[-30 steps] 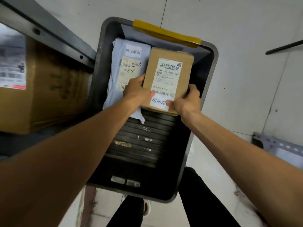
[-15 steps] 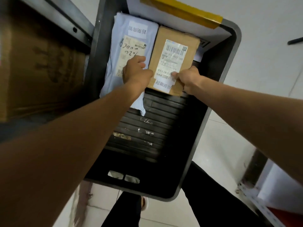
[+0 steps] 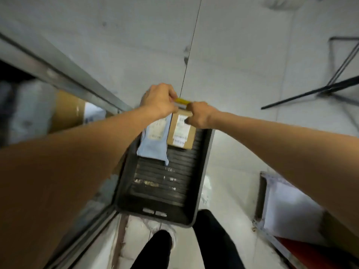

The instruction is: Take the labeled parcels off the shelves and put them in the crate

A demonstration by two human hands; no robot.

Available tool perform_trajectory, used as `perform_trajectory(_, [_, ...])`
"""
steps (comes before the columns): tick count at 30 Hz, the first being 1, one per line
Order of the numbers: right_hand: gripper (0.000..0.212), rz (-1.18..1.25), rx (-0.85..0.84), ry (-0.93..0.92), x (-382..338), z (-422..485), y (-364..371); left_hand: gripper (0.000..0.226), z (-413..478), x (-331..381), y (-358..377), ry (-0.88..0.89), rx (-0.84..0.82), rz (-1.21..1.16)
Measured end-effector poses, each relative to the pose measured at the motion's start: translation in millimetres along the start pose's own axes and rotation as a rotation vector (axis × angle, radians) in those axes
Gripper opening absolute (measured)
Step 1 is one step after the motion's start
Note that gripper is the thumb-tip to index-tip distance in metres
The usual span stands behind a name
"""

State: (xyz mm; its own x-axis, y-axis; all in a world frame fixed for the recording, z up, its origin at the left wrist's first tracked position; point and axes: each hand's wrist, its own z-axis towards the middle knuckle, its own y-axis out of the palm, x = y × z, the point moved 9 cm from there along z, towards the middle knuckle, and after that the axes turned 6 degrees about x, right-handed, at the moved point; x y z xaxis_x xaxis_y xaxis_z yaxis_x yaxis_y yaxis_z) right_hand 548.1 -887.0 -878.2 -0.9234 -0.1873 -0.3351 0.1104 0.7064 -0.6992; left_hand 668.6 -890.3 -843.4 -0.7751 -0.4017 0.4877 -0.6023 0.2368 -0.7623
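Head view is looking down the length of the dark crate (image 3: 180, 217), and everything is smearing with motion blur. The left grip (image 3: 159, 100) is clenching at the far rim, its fingers curling onto the yellow strip (image 3: 182, 100) fixed there, so it is grasping the crate itself rather than a parcel. The right grip (image 3: 200, 115) is also balling into a fist at that rim, but it is covering the far corner of the brown box (image 3: 181, 134); I cannot tell whether it is grasping rim or box.

Both parcels are already lying inside, just below the grips at the far end. The blue mailer (image 3: 153, 140) is on the left and the brown box is touching it on the right, labels up.

Judging from this, a pull or lift by the far rim alone is risking a tilt, sending the parcels sliding toward the bare near end. The strip may be peeling under the left fingers. The crate's left wall is sitting close to the shelf rail (image 3: 81, 82) and could be catching on it.
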Motion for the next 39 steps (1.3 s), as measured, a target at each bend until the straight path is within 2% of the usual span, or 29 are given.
perform_trajectory(5, [0.053, -0.073, 0.029, -0.020, -36.0, -115.2, -136.5, 0.032, -69.6, 107.2, -118.1, 0.182, -0.039, 0.120])
perform_trajectory(11, [0.058, -0.047, 0.257, -0.091, -90.1, -248.7, -276.2, 0.030, -158.2, 210.4, -245.9, 0.338, 0.060, 0.208])
perform_trajectory(16, [0.062, -0.101, 0.386, -0.141, -119.8, -353.0, -344.7, 0.033, -237.7, 271.0, -322.1, 0.376, 0.159, 0.221])
perform_trajectory(21, [0.054, -0.248, 0.455, -0.224, -154.8, -439.5, -386.3, 0.033, -324.9, 283.2, -378.7, 0.320, 0.286, 0.196])
perform_trajectory(26, [0.052, -0.375, 0.505, -0.365, -196.4, -517.1, -391.2, 0.029, -423.2, 265.7, -408.9, 0.221, 0.427, 0.125])
perform_trajectory(31, [0.056, -0.461, 0.528, -0.557, -253.4, -591.5, -355.5, 0.033, -542.0, 225.6, -414.7, 0.120, 0.552, 0.103])
perform_trajectory(36, [0.043, -0.464, 0.533, -0.850, -338.2, -683.9, -295.0, 0.034, -679.8, 174.4, -434.2, -0.033, 0.718, 0.153])
perform_trajectory(39, [0.028, -0.472, 0.517, -1.015, -384.4, -743.5, -248.6, 0.035, -769.4, 136.4, -442.1, -0.164, 0.814, 0.140])
